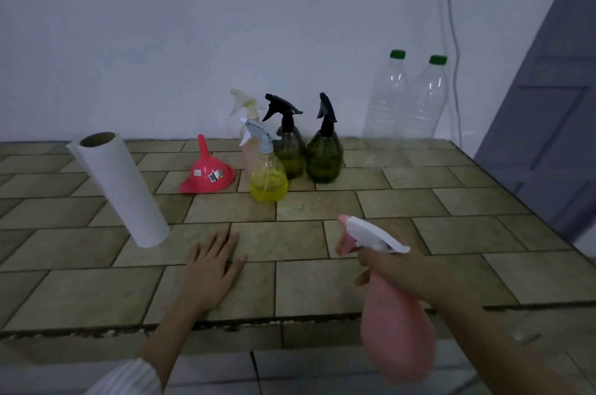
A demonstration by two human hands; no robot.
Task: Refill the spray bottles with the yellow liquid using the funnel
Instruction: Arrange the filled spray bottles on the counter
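A: Head view. We hold the pink spray bottle [395,327] in the right hand [385,265], fingers curled round its neck just below the white trigger head [371,235], near the front edge of the tabletop [419,201]. The left hand [211,269] lies flat on the tiles, fingers straight, holding nothing.

B: Handling?

A: We judge the pink bottle thin plastic, light if empty and easily squeezed; the neck is the stiffest hold. The red funnel [208,173] sits mouth down beside the bottle of yellow liquid [268,175]; we would lift the funnel by its spout. Wet plastic may slip.
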